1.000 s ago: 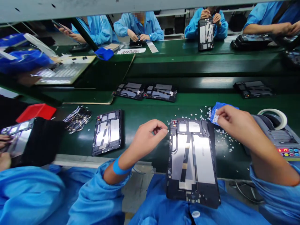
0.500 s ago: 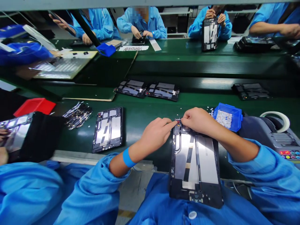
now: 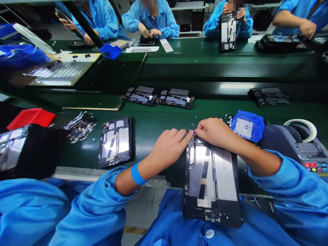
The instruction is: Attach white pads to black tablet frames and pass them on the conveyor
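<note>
"What could go wrong?"

"The open tablet point(image 3: 211, 177) reaches from under my left hand point(image 3: 170, 145) and right hand point(image 3: 211, 131) toward me, beyond the green table point(image 3: 143, 133). Uneven pressing could tilt it, I think."

"And the hands?"

"My left index finger stretches to its far-left corner; the right hand, just beside, has curled fingers. Whether either grips something, I cannot tell."

Red digits point(image 3: 310, 165) on the tape dispenser point(image 3: 302, 148) are too blurred to read.

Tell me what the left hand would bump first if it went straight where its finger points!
Probably the right hand, ahead of the left hand at the far edge of the open tablet, though depth is unclear.
</note>
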`<state>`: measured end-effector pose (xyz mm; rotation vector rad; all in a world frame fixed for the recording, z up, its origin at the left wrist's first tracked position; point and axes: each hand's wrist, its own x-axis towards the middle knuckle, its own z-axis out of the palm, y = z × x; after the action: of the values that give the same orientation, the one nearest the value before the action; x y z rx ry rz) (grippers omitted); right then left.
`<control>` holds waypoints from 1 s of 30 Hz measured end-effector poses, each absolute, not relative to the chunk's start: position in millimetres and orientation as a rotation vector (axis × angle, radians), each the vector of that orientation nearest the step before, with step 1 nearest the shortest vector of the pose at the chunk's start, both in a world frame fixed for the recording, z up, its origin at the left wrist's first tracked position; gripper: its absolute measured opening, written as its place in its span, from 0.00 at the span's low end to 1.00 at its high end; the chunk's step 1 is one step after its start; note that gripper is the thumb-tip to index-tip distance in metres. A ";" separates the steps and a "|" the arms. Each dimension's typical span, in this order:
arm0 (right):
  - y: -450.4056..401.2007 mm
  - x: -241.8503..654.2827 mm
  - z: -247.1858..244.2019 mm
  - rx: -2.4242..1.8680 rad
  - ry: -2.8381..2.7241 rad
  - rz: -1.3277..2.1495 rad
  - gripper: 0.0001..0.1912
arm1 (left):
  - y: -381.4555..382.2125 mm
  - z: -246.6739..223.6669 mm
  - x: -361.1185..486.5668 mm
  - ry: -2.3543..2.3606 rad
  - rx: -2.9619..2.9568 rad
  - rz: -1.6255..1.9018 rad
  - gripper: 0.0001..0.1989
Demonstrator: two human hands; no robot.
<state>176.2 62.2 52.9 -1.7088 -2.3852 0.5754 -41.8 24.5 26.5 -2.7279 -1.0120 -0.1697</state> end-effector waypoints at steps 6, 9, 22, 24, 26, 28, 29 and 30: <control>42.3 188.3 35.5 -1.509 -2.376 0.465 0.10 | 30.0 34.0 -39.6 -0.865 -2.811 -0.060 0.21; 30.7 196.7 21.2 -1.292 -2.463 0.250 0.12 | 42.6 36.4 -46.1 -0.892 -2.926 -0.101 0.20; 20.6 200.0 25.8 -0.974 -2.781 -0.169 0.19 | 60.7 39.7 -47.5 -1.669 -3.115 -0.696 0.19; 22.3 202.7 20.0 -1.009 -2.710 -0.104 0.19 | 66.3 41.5 -39.6 -1.881 -3.139 -0.694 0.15; 23.4 205.3 13.9 -1.043 -2.618 -0.040 0.17 | 73.2 41.4 -31.3 -1.987 -3.223 -0.679 0.10; 23.0 207.3 10.2 -1.046 -2.546 -0.004 0.16 | 79.4 40.0 -23.6 -2.084 -3.314 -0.649 0.07; 22.2 208.2 9.3 -1.041 -2.522 0.011 0.16 | 82.0 38.9 -20.1 -2.165 -3.349 -0.627 0.07; 21.1 208.9 8.9 -1.039 -2.503 0.025 0.16 | 84.1 37.9 -17.1 -2.265 -3.380 -0.597 0.06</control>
<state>208.9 21.1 8.9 -1.0388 -2.5029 0.0249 -17.1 84.1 37.9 -3.3800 -2.2649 -0.5971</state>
